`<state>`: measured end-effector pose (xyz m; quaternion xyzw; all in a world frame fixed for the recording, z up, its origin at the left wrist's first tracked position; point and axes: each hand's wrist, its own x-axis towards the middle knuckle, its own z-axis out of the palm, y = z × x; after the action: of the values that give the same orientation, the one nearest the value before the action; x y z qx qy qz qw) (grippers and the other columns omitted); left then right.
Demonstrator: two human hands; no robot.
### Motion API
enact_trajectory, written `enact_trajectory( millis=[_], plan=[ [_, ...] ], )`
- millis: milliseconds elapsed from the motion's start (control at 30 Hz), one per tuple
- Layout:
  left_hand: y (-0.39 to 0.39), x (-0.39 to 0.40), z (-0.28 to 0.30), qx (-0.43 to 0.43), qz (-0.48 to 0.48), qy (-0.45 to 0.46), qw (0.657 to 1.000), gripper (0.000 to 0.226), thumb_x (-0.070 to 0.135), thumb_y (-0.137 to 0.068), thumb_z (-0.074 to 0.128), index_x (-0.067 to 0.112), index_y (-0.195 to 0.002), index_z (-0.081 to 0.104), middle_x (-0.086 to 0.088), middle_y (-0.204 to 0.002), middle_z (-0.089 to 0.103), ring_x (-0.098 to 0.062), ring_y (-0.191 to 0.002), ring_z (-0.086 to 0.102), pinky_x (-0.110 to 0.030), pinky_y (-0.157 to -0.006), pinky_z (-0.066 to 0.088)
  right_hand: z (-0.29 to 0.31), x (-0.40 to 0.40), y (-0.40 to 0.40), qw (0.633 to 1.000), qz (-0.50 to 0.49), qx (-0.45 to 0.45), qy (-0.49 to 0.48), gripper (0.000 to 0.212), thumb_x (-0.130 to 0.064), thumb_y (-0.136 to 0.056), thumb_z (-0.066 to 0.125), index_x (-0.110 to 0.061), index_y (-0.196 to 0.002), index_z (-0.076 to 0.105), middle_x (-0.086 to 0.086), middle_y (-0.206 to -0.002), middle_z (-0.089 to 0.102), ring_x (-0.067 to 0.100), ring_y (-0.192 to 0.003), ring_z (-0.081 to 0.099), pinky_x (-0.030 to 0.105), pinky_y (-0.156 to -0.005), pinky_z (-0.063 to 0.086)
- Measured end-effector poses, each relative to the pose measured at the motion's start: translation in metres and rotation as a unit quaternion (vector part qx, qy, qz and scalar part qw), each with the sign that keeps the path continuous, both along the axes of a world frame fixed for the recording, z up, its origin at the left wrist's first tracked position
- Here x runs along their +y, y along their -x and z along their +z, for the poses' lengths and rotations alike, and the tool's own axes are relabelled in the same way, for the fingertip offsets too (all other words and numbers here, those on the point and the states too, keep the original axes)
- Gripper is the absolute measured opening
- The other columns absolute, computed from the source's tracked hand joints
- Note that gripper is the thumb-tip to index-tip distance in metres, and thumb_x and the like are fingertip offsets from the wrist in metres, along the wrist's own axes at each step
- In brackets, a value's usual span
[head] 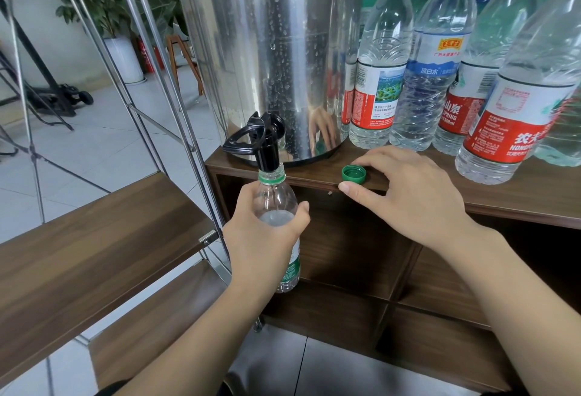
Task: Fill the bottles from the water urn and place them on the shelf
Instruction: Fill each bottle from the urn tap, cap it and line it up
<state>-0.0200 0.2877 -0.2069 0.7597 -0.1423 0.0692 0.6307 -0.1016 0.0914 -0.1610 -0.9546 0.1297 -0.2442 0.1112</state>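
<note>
Gripping the open bottle point(276, 207) around its shoulder, the left hand point(267, 238) holds it upright with the neck directly under the black tap point(264, 141) of the steel water urn point(267, 50). The bottle hangs in front of the wooden cabinet point(518, 194), below its top edge. The right hand point(408, 194) rests on the cabinet top with fingers spread and relaxed, holding nothing; its fingertips lie just beside the green cap point(354, 173), which sits open side up near the edge. Capped bottles point(380, 81) stand to the urn's right. A wooden shelf point(94, 238) on a metal frame stands to the left.
</note>
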Motion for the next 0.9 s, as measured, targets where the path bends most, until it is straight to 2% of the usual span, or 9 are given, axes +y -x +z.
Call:
enact_trajectory(
  millis=[267,600,900],
  plan=[
    [-0.0008,0.0002,-0.0002,-0.005,-0.001,-0.004,1.000,0.042,0.036,-0.076,0.089,0.027,-0.108,0.064,0.010,-0.096,0.075,-0.006,-0.089,0.071,-0.018,-0.078,0.054,-0.0001,-0.0002,-0.0010,1.000,-0.003,0.005,0.009,0.057,-0.073,-0.088,0.044,-0.033,-0.123,0.067,-0.013,-0.126,0.063,0.016,-0.119,0.055,0.038,-0.100,0.041],
    [-0.0004,0.0003,0.0007,-0.017,0.002,-0.001,1.000,0.040,0.032,-0.076,0.090,0.026,-0.105,0.064,0.012,-0.094,0.074,-0.002,-0.088,0.070,-0.009,-0.074,0.050,-0.0004,0.0010,-0.0004,1.000,-0.008,0.004,0.009,0.056,-0.072,-0.089,0.046,-0.033,-0.123,0.067,-0.013,-0.127,0.062,0.015,-0.121,0.053,0.038,-0.104,0.039],
    [-0.0001,0.0007,0.0010,-0.011,-0.003,0.002,1.000,0.039,0.032,-0.076,0.090,0.026,-0.105,0.064,0.012,-0.094,0.074,-0.001,-0.088,0.070,-0.009,-0.074,0.049,0.0006,0.0010,-0.0004,1.000,-0.007,0.008,0.012,0.055,-0.072,-0.089,0.045,-0.033,-0.123,0.066,-0.013,-0.127,0.062,0.016,-0.120,0.054,0.039,-0.103,0.040]
  ],
)
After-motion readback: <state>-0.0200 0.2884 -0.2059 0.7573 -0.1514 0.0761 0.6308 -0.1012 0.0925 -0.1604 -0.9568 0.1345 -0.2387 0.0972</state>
